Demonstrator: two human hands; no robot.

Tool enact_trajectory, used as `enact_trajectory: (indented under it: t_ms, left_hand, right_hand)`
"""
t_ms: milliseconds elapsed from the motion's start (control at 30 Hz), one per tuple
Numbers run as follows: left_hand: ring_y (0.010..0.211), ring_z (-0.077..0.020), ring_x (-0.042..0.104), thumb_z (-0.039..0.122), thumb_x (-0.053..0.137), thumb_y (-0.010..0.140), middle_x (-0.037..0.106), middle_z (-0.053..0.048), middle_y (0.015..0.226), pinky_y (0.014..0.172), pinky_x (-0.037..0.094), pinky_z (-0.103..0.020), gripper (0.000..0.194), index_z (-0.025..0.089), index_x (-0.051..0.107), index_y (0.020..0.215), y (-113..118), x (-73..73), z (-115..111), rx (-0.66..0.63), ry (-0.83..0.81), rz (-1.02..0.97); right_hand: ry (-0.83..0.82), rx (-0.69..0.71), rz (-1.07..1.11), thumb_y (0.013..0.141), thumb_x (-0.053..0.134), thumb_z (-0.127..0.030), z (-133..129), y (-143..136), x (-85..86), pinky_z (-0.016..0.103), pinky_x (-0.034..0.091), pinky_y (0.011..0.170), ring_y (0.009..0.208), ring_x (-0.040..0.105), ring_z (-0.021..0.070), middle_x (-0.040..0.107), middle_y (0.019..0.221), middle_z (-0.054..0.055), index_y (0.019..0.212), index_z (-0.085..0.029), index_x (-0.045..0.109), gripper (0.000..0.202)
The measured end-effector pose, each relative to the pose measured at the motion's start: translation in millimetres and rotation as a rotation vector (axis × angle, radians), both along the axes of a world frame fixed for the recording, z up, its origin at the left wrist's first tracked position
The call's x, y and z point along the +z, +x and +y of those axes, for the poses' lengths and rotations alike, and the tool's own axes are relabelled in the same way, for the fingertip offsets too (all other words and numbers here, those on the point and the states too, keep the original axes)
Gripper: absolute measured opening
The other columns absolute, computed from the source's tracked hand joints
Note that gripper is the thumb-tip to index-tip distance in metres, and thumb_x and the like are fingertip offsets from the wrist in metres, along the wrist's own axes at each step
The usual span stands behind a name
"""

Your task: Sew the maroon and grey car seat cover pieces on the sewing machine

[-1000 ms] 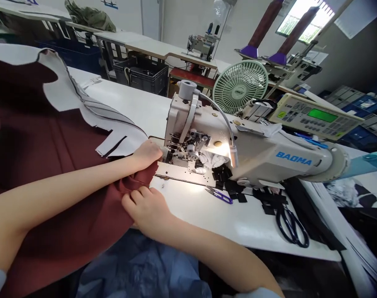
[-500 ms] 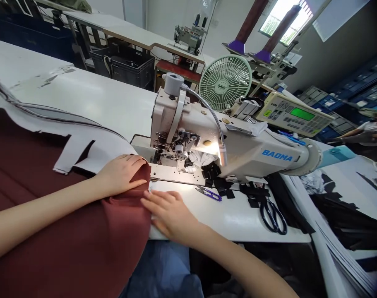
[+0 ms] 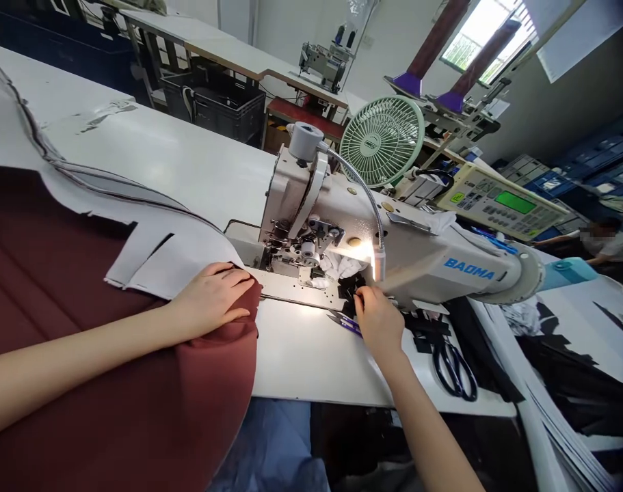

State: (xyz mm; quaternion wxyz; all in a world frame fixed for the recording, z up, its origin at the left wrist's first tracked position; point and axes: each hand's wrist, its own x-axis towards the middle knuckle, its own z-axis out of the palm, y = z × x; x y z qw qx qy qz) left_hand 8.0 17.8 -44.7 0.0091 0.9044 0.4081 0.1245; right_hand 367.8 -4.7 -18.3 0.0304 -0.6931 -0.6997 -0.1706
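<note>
Maroon fabric point(image 3: 203, 403) is being held down on the table point(image 3: 295, 359), beside the sewing machine point(image 3: 418, 249), by the flattened left hand point(image 3: 211, 301), its fingers parted; black scraps point(image 3: 349, 285) are being touched by the right hand point(image 3: 380, 321), its fingers curled, any grip being hidden.

A strip of white tabletop point(image 3: 306, 355) leaves a lane between the maroon cloth point(image 3: 213, 383) under the left hand point(image 3: 208, 301) and the right hand point(image 3: 380, 318), with purple-handled snips point(image 3: 349, 325) intruding. The sewing machine point(image 3: 424, 239) walls off the far side; its lamp point(image 3: 379, 263) hangs low, while black-handled scissors point(image 3: 455, 369) obstruct the right.
</note>
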Motion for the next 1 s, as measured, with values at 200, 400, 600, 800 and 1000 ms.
enact_trajectory:
  t_ms: [200, 400, 600, 800, 1000]
  left_hand:
    - [0.120, -0.0250, 0.059, 0.050, 0.063, 0.092, 0.065, -0.008, 0.133, 0.119, 0.024, -0.040, 0.045, 0.019, 0.066, 0.125, -14.1, 4.0, 33.0, -0.084, -0.059, 0.026]
    - [0.120, -0.0230, 0.059, 0.045, 0.069, 0.086, 0.065, -0.004, 0.132, 0.120, 0.022, -0.037, 0.042, 0.022, 0.067, 0.121, -12.9, 11.3, 42.4, -0.066, -0.192, -0.009]
    - [0.120, -0.0224, 0.062, 0.045, 0.072, 0.082, 0.064, -0.004, 0.133, 0.119, 0.026, -0.040, 0.050, 0.024, 0.061, 0.127, -10.8, 15.7, 34.0, -0.048, -0.225, -0.083]
    - [0.113, -0.0235, 0.064, 0.043, 0.072, 0.085, 0.068, -0.004, 0.125, 0.110, 0.034, -0.041, 0.038, 0.023, 0.065, 0.117, -2.4, 15.5, 41.2, 0.012, -0.220, -0.060]
    - [0.110, -0.0219, 0.065, 0.030, 0.069, 0.090, 0.070, -0.002, 0.119, 0.102, 0.037, -0.039, 0.022, 0.021, 0.066, 0.110, 1.1, 8.2, 44.9, 0.001, -0.142, -0.074]
  right_hand:
    - [0.136, 0.052, 0.375, 0.097, 0.051, -0.032, -8.5, -2.6, 15.0, 0.026, 0.034, 0.060, 0.062, 0.054, 0.0128, 0.068, 0.092, 0.004, 0.092, -0.020, 0.066, 0.020]
    - [-0.357, 0.264, 0.981, 0.083, 0.060, -0.028, -0.5, -80.0, -1.6, 0.023, 0.040, 0.057, 0.058, 0.055, 0.0121, 0.068, 0.077, -0.001, 0.082, -0.021, 0.059, 0.007]
    - [-0.595, 0.261, 0.905, 0.085, 0.054, -0.019, 42.6, -154.1, -4.8, 0.022, 0.040, 0.060, 0.063, 0.060, 0.0117, 0.069, 0.072, -0.003, 0.082, -0.021, 0.057, 0.005]
    - [-0.564, 0.212, 0.695, 0.080, 0.060, -0.019, 57.2, -167.8, -0.9, 0.024, 0.028, 0.058, 0.066, 0.056, 0.0149, 0.065, 0.071, -0.001, 0.076, -0.021, 0.061, 0.005]
    - [-0.543, 0.252, 0.448, 0.091, 0.056, -0.026, 47.0, -163.5, -0.5, 0.026, 0.033, 0.058, 0.071, 0.060, 0.0169, 0.070, 0.083, 0.002, 0.093, -0.021, 0.065, 0.011]
